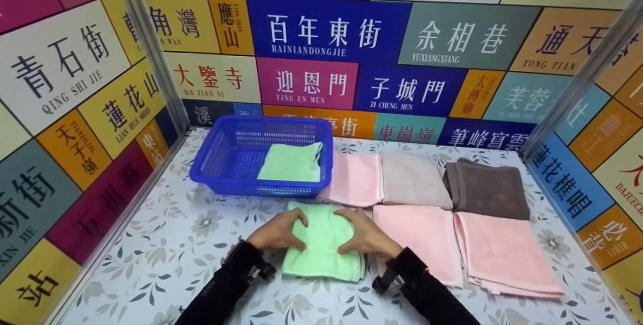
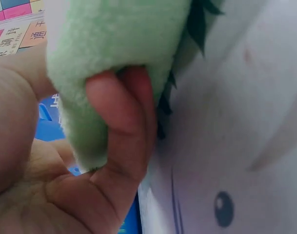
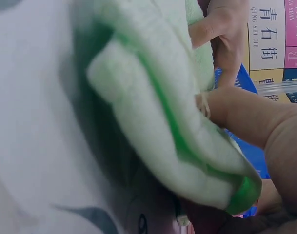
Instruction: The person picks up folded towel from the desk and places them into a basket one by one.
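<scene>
A folded light-green towel (image 1: pixel 324 244) lies on the table in front of the blue basket (image 1: pixel 261 187). My left hand (image 1: pixel 279 229) grips its left side, thumb on top; in the left wrist view the fingers (image 2: pixel 121 114) curl under the towel's edge. On the opposite side my right hand (image 1: pixel 369 234) holds the towel with its thumb (image 3: pixel 236 112) on top, and the other fingers go partly out of sight beneath the folded layers. Inside the basket rests another folded green towel (image 1: pixel 291 161).
Right of the basket lie folded towels: a pink one (image 1: pixel 354 177), a light grey one (image 1: pixel 414 179) and a dark brown one (image 1: pixel 492 189). Nearer are two more pink towels, one beside my right hand (image 1: pixel 419 239), the other farther right (image 1: pixel 507 252). Printed walls enclose the table.
</scene>
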Motion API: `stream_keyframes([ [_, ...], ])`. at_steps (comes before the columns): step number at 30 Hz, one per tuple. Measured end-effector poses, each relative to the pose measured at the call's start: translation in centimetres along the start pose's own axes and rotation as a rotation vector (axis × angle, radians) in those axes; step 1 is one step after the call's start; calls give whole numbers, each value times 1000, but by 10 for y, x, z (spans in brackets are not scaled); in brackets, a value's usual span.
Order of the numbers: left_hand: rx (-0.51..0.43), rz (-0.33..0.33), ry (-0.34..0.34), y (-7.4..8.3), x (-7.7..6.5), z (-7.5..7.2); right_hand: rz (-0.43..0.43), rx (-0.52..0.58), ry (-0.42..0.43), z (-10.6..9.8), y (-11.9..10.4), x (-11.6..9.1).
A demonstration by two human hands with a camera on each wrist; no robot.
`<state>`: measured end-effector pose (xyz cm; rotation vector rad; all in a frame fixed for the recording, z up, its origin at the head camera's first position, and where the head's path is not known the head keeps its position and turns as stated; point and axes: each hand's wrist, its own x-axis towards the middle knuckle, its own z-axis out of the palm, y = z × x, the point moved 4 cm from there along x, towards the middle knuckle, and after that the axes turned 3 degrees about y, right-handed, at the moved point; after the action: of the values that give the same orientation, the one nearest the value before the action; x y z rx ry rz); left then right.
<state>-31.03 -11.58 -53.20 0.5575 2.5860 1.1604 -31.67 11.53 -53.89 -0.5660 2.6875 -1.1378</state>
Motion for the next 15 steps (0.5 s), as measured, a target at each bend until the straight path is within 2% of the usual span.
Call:
stream_keyframes([
  [6,3,-59,-23,1,0,-2,-24,25,-28,3,-1,1],
  [11,-20,-39,-2,8,-4,-11,-31,57,-17,-4,-9,-1],
  [15,-59,12,27,20,-8,-19,-70,93,-1,-17,-19,-8],
])
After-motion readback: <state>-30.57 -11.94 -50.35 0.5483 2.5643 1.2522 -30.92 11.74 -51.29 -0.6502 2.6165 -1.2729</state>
